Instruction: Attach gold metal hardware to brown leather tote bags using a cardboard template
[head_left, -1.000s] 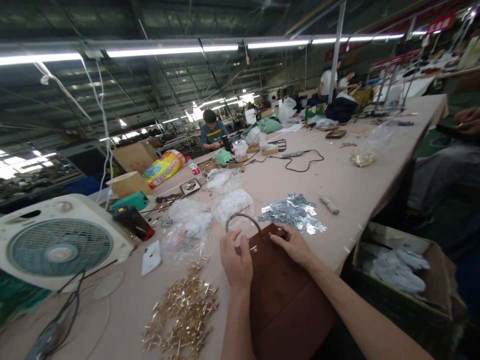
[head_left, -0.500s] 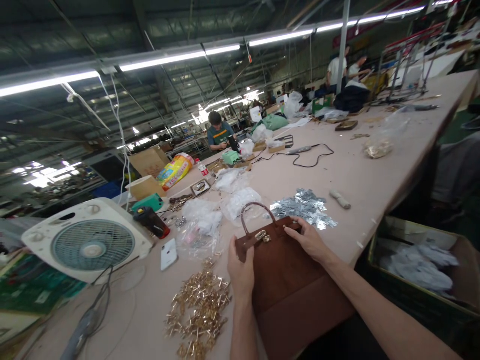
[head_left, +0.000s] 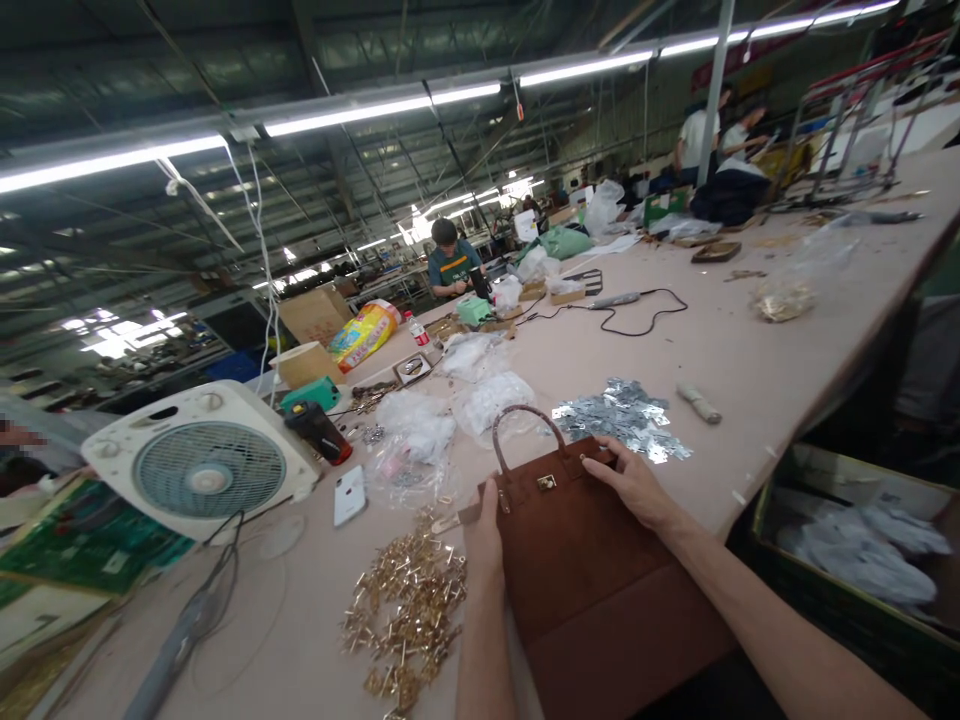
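Observation:
A brown suede handbag [head_left: 592,570] lies at the table's near edge, its looped handle [head_left: 525,425] pointing away from me and a gold clasp [head_left: 546,483] on its front. My left hand [head_left: 484,530] grips the bag's upper left corner, where a strap end with a gold tip sticks out. My right hand [head_left: 637,483] rests on the bag's top right edge, fingers curled over it. A heap of gold metal fittings [head_left: 405,610] lies just left of my left arm. A pile of silver metal plates [head_left: 622,418] lies beyond my right hand.
A white box fan [head_left: 202,465] stands at the left with a cable in front. A white phone [head_left: 349,495], plastic bags of parts [head_left: 412,440] and a red-black tool [head_left: 321,432] lie nearby. A box with white bags [head_left: 862,540] sits at the right. Other people work further along.
My left hand slid from the bag's clasp area to its upper left corner. The clasp, earlier loose, now sits flat on the bag's front. The view swung slightly right.

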